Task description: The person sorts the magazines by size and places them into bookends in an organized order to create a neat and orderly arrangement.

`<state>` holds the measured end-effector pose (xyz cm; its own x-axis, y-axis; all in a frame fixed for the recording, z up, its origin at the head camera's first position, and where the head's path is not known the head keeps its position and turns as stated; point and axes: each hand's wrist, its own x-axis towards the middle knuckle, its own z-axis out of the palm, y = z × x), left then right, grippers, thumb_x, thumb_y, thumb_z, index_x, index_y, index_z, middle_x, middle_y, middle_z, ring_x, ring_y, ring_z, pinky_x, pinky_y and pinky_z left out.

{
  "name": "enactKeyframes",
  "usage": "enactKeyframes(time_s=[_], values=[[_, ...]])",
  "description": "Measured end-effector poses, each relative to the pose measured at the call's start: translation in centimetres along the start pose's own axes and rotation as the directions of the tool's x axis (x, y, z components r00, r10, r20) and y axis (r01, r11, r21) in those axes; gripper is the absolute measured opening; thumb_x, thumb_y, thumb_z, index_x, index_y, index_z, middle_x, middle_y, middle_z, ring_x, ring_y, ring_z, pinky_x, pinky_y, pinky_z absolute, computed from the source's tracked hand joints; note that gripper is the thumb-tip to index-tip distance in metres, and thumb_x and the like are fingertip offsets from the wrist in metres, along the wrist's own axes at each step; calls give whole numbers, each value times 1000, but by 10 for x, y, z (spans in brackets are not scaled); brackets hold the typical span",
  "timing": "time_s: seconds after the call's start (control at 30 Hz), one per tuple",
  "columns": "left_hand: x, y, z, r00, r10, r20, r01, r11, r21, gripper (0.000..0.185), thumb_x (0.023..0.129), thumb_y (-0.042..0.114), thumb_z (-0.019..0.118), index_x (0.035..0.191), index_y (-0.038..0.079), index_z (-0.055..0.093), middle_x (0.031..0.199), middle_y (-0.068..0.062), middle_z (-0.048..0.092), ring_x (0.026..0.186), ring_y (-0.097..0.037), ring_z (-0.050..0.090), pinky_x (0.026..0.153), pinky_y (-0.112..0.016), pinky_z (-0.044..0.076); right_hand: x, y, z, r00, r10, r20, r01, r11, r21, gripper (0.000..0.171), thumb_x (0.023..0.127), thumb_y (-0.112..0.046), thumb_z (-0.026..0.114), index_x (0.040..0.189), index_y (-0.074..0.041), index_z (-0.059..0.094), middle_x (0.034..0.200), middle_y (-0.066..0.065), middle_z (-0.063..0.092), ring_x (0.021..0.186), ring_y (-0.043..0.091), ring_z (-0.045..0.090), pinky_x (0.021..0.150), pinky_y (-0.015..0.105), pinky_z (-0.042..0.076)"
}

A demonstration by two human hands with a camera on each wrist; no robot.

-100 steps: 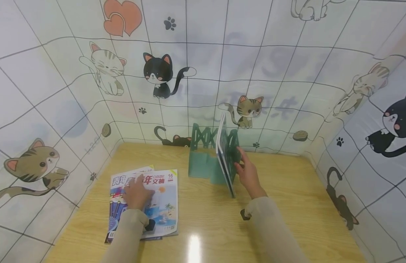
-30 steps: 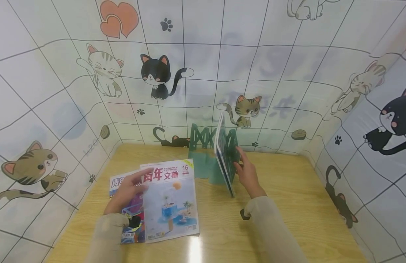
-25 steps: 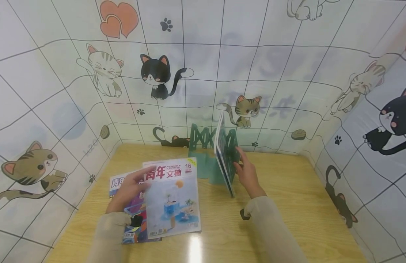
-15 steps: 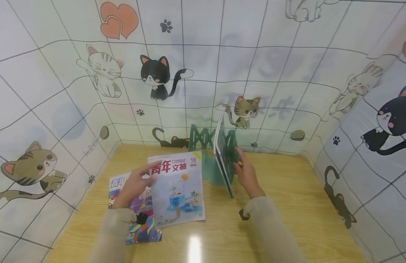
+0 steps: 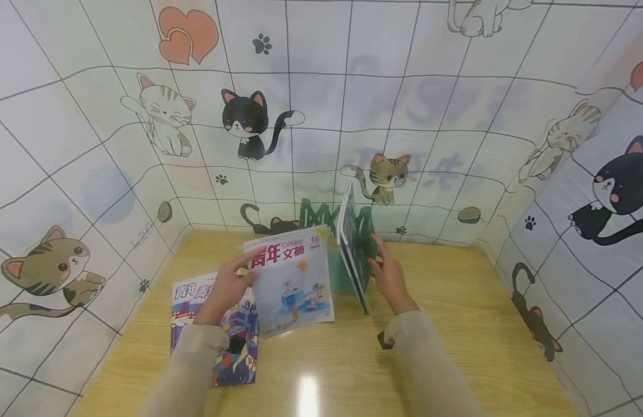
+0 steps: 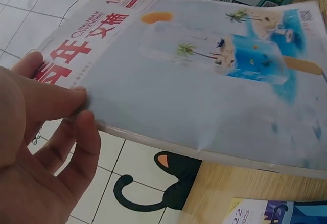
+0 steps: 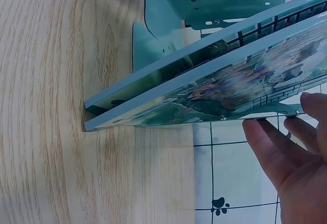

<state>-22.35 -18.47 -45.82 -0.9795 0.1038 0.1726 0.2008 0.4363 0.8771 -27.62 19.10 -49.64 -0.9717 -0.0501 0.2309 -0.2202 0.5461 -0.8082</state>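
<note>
Beige-cuffed hands (image 5: 228, 289) (image 5: 392, 279), stretched forward, touch magazine (image 5: 295, 289) and bookstand (image 5: 339, 279).

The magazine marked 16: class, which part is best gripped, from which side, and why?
Probably the upper left edge of the magazine, pinched across both faces, coming from the left. It is thin, raised and tilted, so that edge can be reached on both faces; the left hand pinches it there. Its right edge faces the green bookend, which likely leaves less room.

Wood-grain tabletop (image 5: 482, 324) is enclosed on left, back and right by white gridded backdrop (image 5: 321, 35), printed with cartoon cats (image 5: 246, 116), paw prints (image 5: 261, 47), red hearts (image 5: 200, 32).
</note>
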Motion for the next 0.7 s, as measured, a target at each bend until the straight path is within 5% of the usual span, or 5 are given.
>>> enactKeyframes(time_s=[0.2, 0.7], values=[[3, 7, 9, 1000, 9, -23, -9, 1000, 8, 65, 92, -3, 62, 139, 41, 52, 125, -7, 60, 106, -28, 57, 80, -42, 55, 0, 0, 0, 1000, -2, 4, 2, 1000, -2, 66, 99, -6, 55, 153, -31, 26, 145, 28, 39, 112, 43, 58, 75, 40, 56], [10, 24, 18, 1000, 12, -4, -12, 998, 59, 72, 93, -2, 61, 143, 46, 44, 130, -7, 56, 108, -27, 57, 80, -39, 55, 1, 3, 0, 1000, 15, 9, -15, 1000, -11, 70, 99, -6, 54, 152, -41, 24, 147, 26, 38, 114, 43, 57, 75, 38, 56]])
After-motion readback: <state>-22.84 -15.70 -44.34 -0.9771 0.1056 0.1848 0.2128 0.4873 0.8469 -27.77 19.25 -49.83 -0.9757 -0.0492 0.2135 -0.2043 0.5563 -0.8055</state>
